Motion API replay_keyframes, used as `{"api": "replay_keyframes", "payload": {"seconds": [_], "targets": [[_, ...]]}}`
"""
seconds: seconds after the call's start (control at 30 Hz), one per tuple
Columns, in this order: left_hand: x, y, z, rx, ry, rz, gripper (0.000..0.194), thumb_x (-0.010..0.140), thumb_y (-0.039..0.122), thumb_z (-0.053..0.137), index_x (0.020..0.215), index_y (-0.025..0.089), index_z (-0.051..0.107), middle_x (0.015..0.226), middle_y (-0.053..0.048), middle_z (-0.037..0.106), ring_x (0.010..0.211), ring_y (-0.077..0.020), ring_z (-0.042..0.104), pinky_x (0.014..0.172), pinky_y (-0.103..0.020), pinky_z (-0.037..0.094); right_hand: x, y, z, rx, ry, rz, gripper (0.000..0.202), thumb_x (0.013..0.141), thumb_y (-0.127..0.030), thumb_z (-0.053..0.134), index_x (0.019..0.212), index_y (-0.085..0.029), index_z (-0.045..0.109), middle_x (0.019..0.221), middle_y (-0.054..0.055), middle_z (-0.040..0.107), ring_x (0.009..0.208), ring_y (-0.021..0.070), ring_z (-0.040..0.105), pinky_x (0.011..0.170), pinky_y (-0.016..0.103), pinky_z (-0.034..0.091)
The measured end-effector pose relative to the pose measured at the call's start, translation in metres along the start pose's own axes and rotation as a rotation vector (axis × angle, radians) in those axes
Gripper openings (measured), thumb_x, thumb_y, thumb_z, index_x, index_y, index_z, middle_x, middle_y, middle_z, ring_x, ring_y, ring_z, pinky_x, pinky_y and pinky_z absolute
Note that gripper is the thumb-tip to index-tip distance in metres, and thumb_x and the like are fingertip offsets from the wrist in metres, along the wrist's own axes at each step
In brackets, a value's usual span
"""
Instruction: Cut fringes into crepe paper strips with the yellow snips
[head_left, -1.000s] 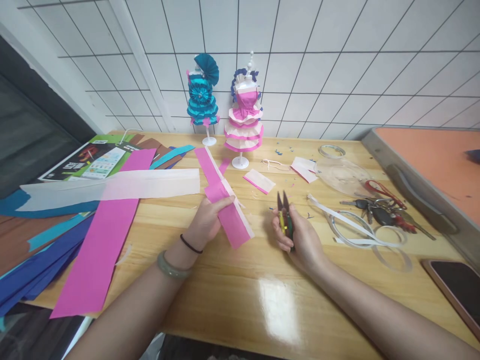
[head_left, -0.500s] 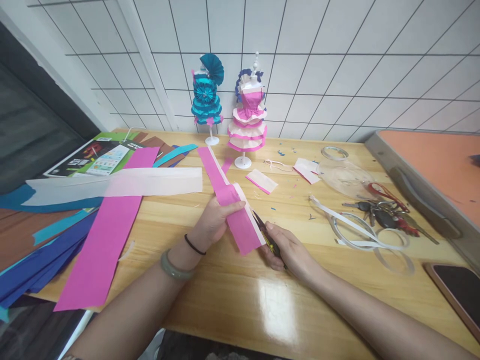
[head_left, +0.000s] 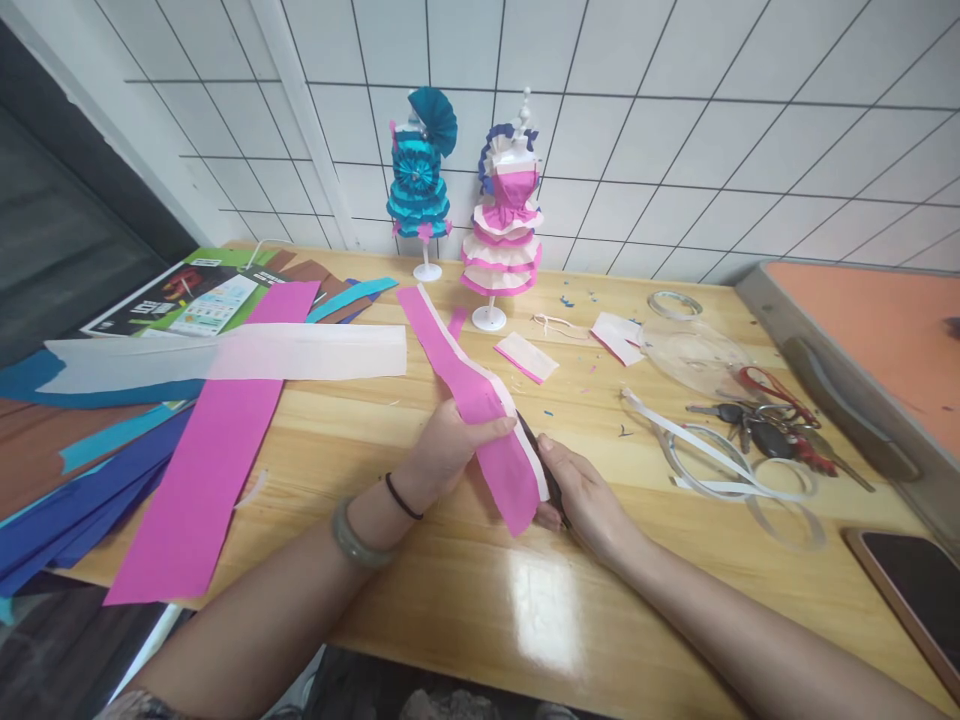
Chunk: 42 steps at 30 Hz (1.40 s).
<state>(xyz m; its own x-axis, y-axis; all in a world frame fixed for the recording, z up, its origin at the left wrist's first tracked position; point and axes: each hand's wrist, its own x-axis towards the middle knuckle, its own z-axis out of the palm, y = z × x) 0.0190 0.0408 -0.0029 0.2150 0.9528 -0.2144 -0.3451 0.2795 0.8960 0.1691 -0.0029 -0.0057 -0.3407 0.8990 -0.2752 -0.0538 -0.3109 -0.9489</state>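
Two layers, pink over white, make up the crepe strip (head_left: 491, 420) pinched above the worktop (head_left: 465, 600) by the left hand (head_left: 450, 445); with the snips (head_left: 541, 468) clamped in the right hand (head_left: 585, 495), slippage and a crooked cut are judged likely.

Both forearms are bare, with no sleeves reaching into view. The left hand (head_left: 442, 450) has two things worn at its wrist: a thin black band (head_left: 403, 497), like a hair tie, just behind the hand, and further up the arm a smooth, rounded, pale grey-green bangle (head_left: 354, 533). The right hand (head_left: 589, 495) and its wrist wear nothing.
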Motion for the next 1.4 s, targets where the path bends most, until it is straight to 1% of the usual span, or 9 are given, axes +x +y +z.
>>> {"api": "replay_keyframes", "payload": {"seconds": [0.13, 0.23, 0.33, 0.4, 0.5, 0.77, 1.03, 1.23, 1.4], "targets": [[0.000, 0.001, 0.000, 0.001, 0.005, -0.011, 0.026, 0.058, 0.024, 0.075, 0.078, 0.014, 0.061, 0.073, -0.001, 0.062, 0.069, -0.0134, 0.057, 0.070, -0.029, 0.045, -0.001, -0.002, 0.000, -0.100, 0.045, -0.015, 0.045, 0.088, -0.053, 0.029, 0.060, -0.020, 0.043, 0.039, -0.006, 0.039, 0.036, 0.0095, 0.036, 0.042, 0.024, 0.029], [-0.001, 0.003, 0.001, -0.009, -0.018, -0.024, 0.026, 0.059, 0.023, 0.074, 0.079, 0.013, 0.060, 0.074, -0.001, 0.062, 0.069, -0.0141, 0.057, 0.071, -0.031, 0.045, -0.001, -0.004, -0.001, -0.135, 0.077, -0.006, 0.044, 0.087, -0.053, 0.030, 0.062, -0.021, 0.044, 0.046, -0.003, 0.046, 0.042, 0.0116, 0.042, 0.044, 0.025, 0.034], [-0.002, 0.004, 0.003, -0.005, -0.007, -0.015, 0.027, 0.058, 0.021, 0.074, 0.080, 0.013, 0.060, 0.076, -0.002, 0.063, 0.072, -0.0145, 0.058, 0.073, -0.032, 0.046, 0.001, -0.005, -0.002, -0.181, 0.137, -0.049, 0.038, 0.086, -0.051, 0.036, 0.065, -0.021, 0.045, 0.060, -0.001, 0.052, 0.058, 0.0142, 0.049, 0.058, 0.026, 0.040], [-0.002, 0.003, 0.003, 0.018, 0.010, -0.001, 0.028, 0.058, 0.021, 0.075, 0.081, 0.014, 0.061, 0.077, -0.002, 0.063, 0.073, -0.0148, 0.058, 0.073, -0.032, 0.046, 0.001, -0.005, -0.002, -0.204, 0.153, -0.064, 0.036, 0.086, -0.050, 0.037, 0.066, -0.021, 0.044, 0.067, 0.000, 0.054, 0.068, 0.0159, 0.052, 0.067, 0.027, 0.041], [-0.001, 0.000, 0.003, 0.056, 0.016, 0.022, 0.027, 0.059, 0.022, 0.074, 0.081, 0.014, 0.061, 0.078, -0.002, 0.063, 0.073, -0.0152, 0.058, 0.074, -0.032, 0.046, 0.000, -0.005, -0.003, -0.226, 0.143, -0.064, 0.035, 0.086, -0.050, 0.035, 0.067, -0.021, 0.043, 0.070, 0.000, 0.053, 0.071, 0.0168, 0.051, 0.071, 0.028, 0.041], [-0.001, -0.006, 0.001, 0.167, 0.012, 0.065, 0.029, 0.061, 0.027, 0.073, 0.084, 0.014, 0.061, 0.085, -0.006, 0.065, 0.079, -0.0186, 0.060, 0.076, -0.034, 0.047, 0.000, -0.003, -0.002, -0.247, 0.178, -0.075, 0.037, 0.085, -0.053, 0.035, 0.068, -0.021, 0.044, 0.071, 0.001, 0.053, 0.072, 0.0174, 0.050, 0.070, 0.027, 0.039], [-0.001, -0.010, 0.001, 0.178, 0.013, 0.081, 0.028, 0.062, 0.028, 0.072, 0.084, 0.015, 0.062, 0.085, -0.005, 0.065, 0.079, -0.0181, 0.059, 0.075, -0.033, 0.048, 0.001, 0.001, -0.003, -0.256, 0.200, -0.088, 0.039, 0.085, -0.053, 0.035, 0.069, -0.020, 0.047, 0.070, 0.001, 0.052, 0.071, 0.0164, 0.049, 0.070, 0.027, 0.039], [-0.001, -0.012, 0.002, 0.169, 0.035, 0.068, 0.030, 0.061, 0.029, 0.073, 0.085, 0.016, 0.062, 0.086, -0.006, 0.066, 0.079, -0.0189, 0.060, 0.075, -0.033, 0.047, 0.001, 0.002, -0.001, -0.283, 0.249, -0.085, 0.044, 0.083, -0.058, 0.035, 0.064, -0.020, 0.047, 0.061, -0.001, 0.050, 0.060, 0.0152, 0.047, 0.060, 0.027, 0.040], [-0.001, -0.013, 0.003, 0.144, 0.022, 0.057, 0.029, 0.062, 0.029, 0.073, 0.085, 0.016, 0.062, 0.086, -0.005, 0.066, 0.079, -0.0182, 0.060, 0.075, -0.032, 0.047, 0.002, 0.001, -0.001, -0.288, 0.257, -0.101, 0.044, 0.082, -0.058, 0.037, 0.065, -0.020, 0.048, 0.064, 0.000, 0.052, 0.062, 0.0155, 0.047, 0.061, 0.026, 0.040]]}}
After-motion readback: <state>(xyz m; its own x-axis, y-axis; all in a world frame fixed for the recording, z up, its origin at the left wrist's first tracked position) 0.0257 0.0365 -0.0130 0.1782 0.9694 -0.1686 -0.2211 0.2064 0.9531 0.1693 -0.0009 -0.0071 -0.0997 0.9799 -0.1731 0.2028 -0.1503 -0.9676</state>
